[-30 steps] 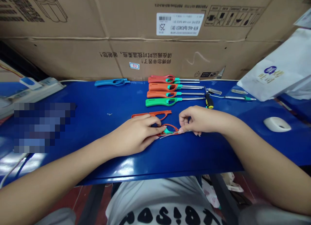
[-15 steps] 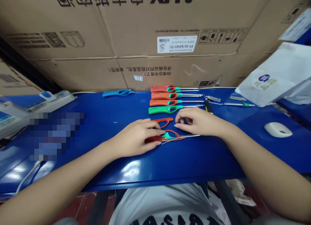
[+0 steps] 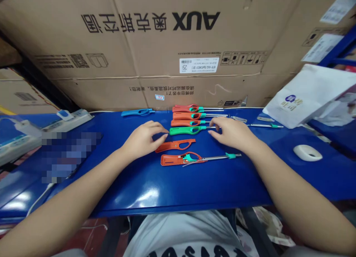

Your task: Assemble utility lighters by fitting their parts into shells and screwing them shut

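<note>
My left hand (image 3: 144,138) pinches the handle end of a green lighter (image 3: 186,130) between thumb and forefinger. At the other end, the curled fingers of my right hand (image 3: 230,133) close on its metal rod. The green lighter is the nearest of a row with an orange lighter (image 3: 185,123), a second orange one (image 3: 186,116) and a red one (image 3: 185,109). In front of my hands lie a loose orange shell half (image 3: 175,145) and an opened orange lighter body (image 3: 180,159) with a teal trigger and bare rod; no hand touches them.
A blue lighter (image 3: 137,112) lies at the back left of the blue table (image 3: 167,190). Thin rods and small tools (image 3: 267,125) lie at the right. A white bag (image 3: 306,97), a white oval object (image 3: 307,152), a power strip (image 3: 66,118) and big cardboard boxes (image 3: 167,46) surround the table.
Both hands let go of the opened orange lighter and moved back to the green lighter in the row. The view tilted up, so the two orange parts now lie uncovered.
</note>
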`<state>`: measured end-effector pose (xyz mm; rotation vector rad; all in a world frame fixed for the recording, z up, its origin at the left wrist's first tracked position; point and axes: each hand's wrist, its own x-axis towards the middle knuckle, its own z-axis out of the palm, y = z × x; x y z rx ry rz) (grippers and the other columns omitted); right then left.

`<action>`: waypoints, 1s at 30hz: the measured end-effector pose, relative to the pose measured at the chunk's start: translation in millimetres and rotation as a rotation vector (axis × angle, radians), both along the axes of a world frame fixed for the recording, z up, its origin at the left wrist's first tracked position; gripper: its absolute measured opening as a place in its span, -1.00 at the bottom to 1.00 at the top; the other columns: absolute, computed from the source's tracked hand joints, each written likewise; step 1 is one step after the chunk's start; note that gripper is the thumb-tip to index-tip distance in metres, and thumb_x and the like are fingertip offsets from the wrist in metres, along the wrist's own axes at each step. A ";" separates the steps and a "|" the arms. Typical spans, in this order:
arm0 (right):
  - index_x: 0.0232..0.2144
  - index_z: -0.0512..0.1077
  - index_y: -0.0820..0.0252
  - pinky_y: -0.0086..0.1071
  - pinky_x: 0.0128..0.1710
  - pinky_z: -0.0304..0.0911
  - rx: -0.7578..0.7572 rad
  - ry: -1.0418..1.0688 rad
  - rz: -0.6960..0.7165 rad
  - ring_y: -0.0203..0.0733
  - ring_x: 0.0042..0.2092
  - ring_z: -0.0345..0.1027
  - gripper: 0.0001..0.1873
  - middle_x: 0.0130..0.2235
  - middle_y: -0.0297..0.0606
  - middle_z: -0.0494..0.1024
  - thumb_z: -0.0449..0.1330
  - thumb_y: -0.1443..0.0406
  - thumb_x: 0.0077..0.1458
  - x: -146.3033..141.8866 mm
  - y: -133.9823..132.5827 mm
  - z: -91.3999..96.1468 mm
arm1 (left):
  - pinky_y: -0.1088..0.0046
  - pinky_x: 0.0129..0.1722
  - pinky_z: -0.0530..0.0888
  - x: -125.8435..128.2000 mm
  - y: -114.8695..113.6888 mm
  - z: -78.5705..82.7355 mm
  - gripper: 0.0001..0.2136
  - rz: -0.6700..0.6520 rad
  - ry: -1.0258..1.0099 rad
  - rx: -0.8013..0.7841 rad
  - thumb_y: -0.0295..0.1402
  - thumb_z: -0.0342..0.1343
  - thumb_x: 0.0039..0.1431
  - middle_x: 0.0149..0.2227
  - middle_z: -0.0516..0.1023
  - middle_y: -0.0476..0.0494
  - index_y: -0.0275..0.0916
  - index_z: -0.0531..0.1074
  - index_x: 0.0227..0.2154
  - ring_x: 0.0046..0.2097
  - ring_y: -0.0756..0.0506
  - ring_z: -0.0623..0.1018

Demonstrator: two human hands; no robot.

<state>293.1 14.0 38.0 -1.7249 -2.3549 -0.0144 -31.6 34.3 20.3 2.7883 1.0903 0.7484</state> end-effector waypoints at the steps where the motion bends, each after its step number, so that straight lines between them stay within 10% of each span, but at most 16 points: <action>1: -0.11 0.48 0.15 -0.32 -0.36 0.13 0.015 0.003 -0.080 -0.04 -0.19 0.43 -0.74 -0.15 -0.14 0.58 0.16 0.18 0.20 7.9 5.2 1.2 | 0.25 -0.04 0.49 -1.1 0.9 0.5 -0.73 0.014 -0.003 -0.004 -0.26 0.04 0.35 -0.16 0.65 -0.20 -0.26 0.61 -0.17 -0.10 -0.17 0.56; 8: 0.01 0.52 0.21 0.02 0.09 0.19 0.034 0.063 -0.626 0.25 0.19 0.23 -0.66 0.14 0.11 0.40 0.18 0.37 0.17 70.3 45.1 -11.3 | 0.29 -0.07 0.50 3.7 -1.6 -5.0 -0.76 -0.026 0.016 -0.070 -0.29 0.06 0.31 -0.17 0.65 -0.18 -0.22 0.61 -0.16 -0.11 -0.16 0.58; 15: -0.30 0.59 0.28 -0.14 -0.04 0.28 -0.040 0.167 -0.706 0.10 -0.02 0.40 -0.88 -0.08 0.08 0.54 0.28 0.36 0.08 96.5 58.8 -27.0 | 0.29 -0.07 0.51 5.8 -3.3 -8.6 -0.74 -0.047 0.064 -0.073 -0.31 0.03 0.33 -0.13 0.65 -0.20 -0.24 0.60 -0.12 -0.09 -0.16 0.57; 24: -0.16 0.51 0.29 -0.30 -0.17 0.33 0.008 0.513 -0.404 -0.15 -0.24 0.44 -0.71 -0.23 -0.13 0.59 0.18 0.17 0.21 40.2 38.9 -1.2 | 0.30 -0.03 0.54 18.5 -23.2 -2.3 -0.72 -0.029 -0.169 -0.112 -0.25 0.07 0.36 -0.10 0.65 -0.22 -0.25 0.59 -0.05 -0.08 -0.15 0.60; 30: -0.27 0.44 0.19 -0.36 -0.33 0.36 -0.510 1.180 0.164 -0.32 -0.40 0.34 -0.51 -0.35 -0.34 0.49 0.40 -0.05 -0.07 -46.4 -14.1 -11.4 | 0.42 -0.20 0.63 44.4 -52.0 -5.0 -0.69 -0.035 -0.558 -0.395 -0.21 0.15 0.32 0.04 0.60 -0.24 -0.20 0.56 0.04 -0.13 -0.10 0.64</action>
